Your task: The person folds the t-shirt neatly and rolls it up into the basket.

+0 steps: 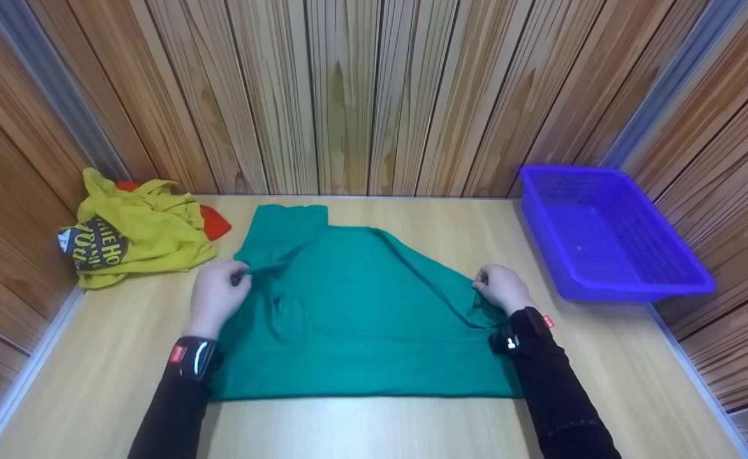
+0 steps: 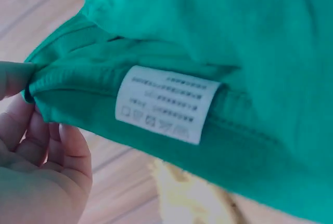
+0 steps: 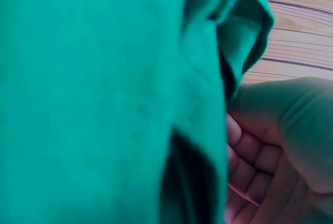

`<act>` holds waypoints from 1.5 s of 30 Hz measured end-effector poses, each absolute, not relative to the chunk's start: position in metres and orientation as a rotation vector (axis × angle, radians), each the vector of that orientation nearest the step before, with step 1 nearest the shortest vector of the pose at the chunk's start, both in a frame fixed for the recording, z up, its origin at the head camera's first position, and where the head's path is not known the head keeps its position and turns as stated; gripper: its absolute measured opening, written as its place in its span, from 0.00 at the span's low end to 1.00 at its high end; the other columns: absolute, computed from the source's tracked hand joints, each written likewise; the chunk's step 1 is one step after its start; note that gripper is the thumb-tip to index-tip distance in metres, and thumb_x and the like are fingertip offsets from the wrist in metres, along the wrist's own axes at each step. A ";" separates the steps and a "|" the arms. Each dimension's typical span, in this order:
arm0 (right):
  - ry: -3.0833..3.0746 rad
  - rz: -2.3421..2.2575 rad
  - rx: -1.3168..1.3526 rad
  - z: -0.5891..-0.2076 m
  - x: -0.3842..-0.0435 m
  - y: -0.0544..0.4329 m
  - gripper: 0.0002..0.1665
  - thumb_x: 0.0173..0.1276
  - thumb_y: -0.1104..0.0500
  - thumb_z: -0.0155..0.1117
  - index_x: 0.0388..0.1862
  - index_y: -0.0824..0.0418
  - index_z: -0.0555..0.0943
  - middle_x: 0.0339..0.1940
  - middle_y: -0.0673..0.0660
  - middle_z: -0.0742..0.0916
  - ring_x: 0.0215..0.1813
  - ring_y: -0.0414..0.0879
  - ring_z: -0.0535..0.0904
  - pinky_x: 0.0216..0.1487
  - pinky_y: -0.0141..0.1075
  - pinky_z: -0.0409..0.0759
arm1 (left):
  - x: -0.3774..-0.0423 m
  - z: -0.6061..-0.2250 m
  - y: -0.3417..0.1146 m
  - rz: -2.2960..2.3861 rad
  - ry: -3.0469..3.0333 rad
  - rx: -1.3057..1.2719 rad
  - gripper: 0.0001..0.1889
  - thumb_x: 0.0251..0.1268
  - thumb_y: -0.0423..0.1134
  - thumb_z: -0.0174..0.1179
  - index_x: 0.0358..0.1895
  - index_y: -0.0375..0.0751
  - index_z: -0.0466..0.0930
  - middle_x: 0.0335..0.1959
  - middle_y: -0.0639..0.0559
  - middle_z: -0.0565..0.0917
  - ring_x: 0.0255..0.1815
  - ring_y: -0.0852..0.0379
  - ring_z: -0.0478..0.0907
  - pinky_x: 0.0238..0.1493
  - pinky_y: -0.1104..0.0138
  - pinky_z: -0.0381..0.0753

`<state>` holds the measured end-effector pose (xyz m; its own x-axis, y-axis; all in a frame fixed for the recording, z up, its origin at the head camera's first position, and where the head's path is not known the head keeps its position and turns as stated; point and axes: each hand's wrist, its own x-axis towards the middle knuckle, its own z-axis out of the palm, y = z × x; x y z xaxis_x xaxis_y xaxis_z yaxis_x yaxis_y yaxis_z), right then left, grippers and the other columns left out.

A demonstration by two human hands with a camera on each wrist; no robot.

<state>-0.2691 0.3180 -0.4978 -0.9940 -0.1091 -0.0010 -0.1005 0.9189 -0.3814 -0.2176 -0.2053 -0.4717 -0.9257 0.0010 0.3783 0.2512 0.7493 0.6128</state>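
A green T-shirt (image 1: 361,299) lies spread on the table, its lower edge straight and one sleeve sticking out at the upper left. With thumb and fingers my left hand (image 1: 219,293) pinches its left edge. In the left wrist view that edge is lifted, and a white care label (image 2: 164,104) shows on the inner seam next to the left hand (image 2: 41,146). At the opposite side my right hand (image 1: 501,288) pinches the shirt's right edge, where the fabric bunches into folds. The right wrist view has the right hand (image 3: 281,141) partly behind the green cloth.
A crumpled yellow T-shirt (image 1: 157,236) with dark print lies at the left, over a red cloth (image 1: 214,222). An empty purple plastic basket (image 1: 635,290) stands at the right. Wood-panelled walls (image 1: 348,95) enclose the table (image 1: 412,430) at the back and sides.
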 end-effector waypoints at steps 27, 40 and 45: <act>3.262 -1.047 -0.415 -0.445 -0.241 0.321 0.05 0.68 0.64 0.62 0.37 0.67 0.79 0.34 0.62 0.83 0.39 0.57 0.78 0.44 0.50 0.75 | -0.170 -0.489 -0.130 -0.448 -2.471 -1.080 0.06 0.48 0.29 0.70 0.23 0.45 0.85 0.21 0.58 0.75 0.27 0.57 0.68 0.30 0.65 0.69; 3.214 -1.058 -0.393 -0.450 -0.241 0.319 0.02 0.65 0.64 0.60 0.34 0.63 0.78 0.31 0.57 0.82 0.36 0.52 0.77 0.41 0.44 0.73 | -0.169 -0.479 -0.129 -0.454 -2.630 -1.202 0.07 0.49 0.33 0.73 0.20 0.43 0.83 0.18 0.58 0.73 0.24 0.58 0.66 0.28 0.65 0.68; 3.206 -1.063 -0.406 -0.451 -0.241 0.319 0.02 0.65 0.64 0.60 0.33 0.63 0.78 0.31 0.56 0.83 0.36 0.51 0.77 0.40 0.43 0.73 | -0.189 -0.446 -0.153 -0.662 -2.759 -1.045 0.04 0.58 0.32 0.68 0.27 0.41 0.85 0.22 0.56 0.78 0.29 0.54 0.73 0.36 0.59 0.76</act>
<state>-0.2410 0.3188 -0.4507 -0.9384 -0.1406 0.3155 -0.3013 0.7800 -0.5485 -0.1886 -0.1527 -0.4457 -0.7549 0.6028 0.2585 0.6544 0.6663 0.3575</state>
